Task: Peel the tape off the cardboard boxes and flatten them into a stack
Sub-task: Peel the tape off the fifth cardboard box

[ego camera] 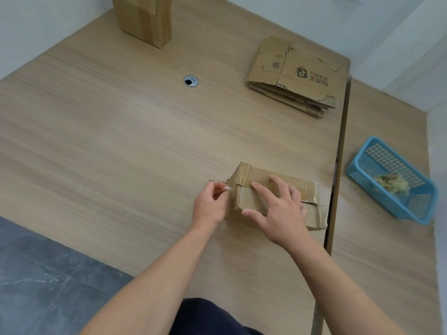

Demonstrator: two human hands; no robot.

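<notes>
Tabletop (121,141) holds a flattened stack (294,76) far right, an upright box (145,18) at the back, a small taped box (273,189) near the front edge. Right hand (278,209) lies open, flat on it. Left hand (210,204) pinches a tape end (227,189) at its left side. Risks: tape likely snaps or tears cardboard; box slides if pressing eases.

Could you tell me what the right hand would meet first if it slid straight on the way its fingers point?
Probably bare table: the right hand points up-left across the box.
</notes>
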